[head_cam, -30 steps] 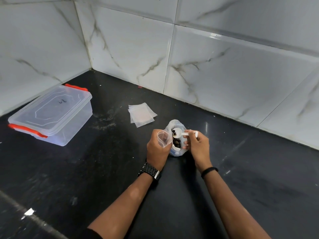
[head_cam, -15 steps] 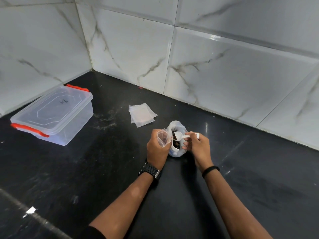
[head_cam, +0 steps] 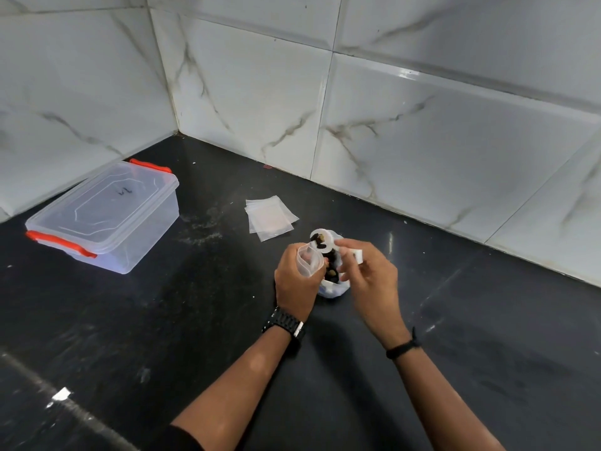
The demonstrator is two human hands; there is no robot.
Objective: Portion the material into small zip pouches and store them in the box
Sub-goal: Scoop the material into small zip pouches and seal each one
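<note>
**Loaded scoop at pouch mouth**

Left hand [head_cam: 294, 281] curled round a small pouch [head_cam: 309, 263], mouth held open and facing up and to the right. Right hand [head_cam: 367, 275] pinching the white handle of a scoop [head_cam: 322, 239], its bowl carrying dark material [head_cam: 318, 240]. Bowl just above and slightly behind the pouch mouth, close to touching its rim; handle running rightward from bowl to fingers, so the long axis lies roughly left to right across the view. Supply bag [head_cam: 333, 284] standing on the counter [head_cam: 195, 320] between and beneath both hands, more dark pieces showing inside.

Likely next: tip the bowl leftward and down into the opening. Small gap, narrow mouth; any spill probably falling back into the bag below, a forgiving arrangement.

Spare pouches [head_cam: 270, 218] lying flat just behind the hands, apart from them. Box [head_cam: 104, 216] well off to the left near the wall corner, lid on with red clasps, nearer the left hand. Open dark surface between hands and box, nothing in the path. Tiled walls behind and at left closing the corner; plenty of free room to the right.
</note>
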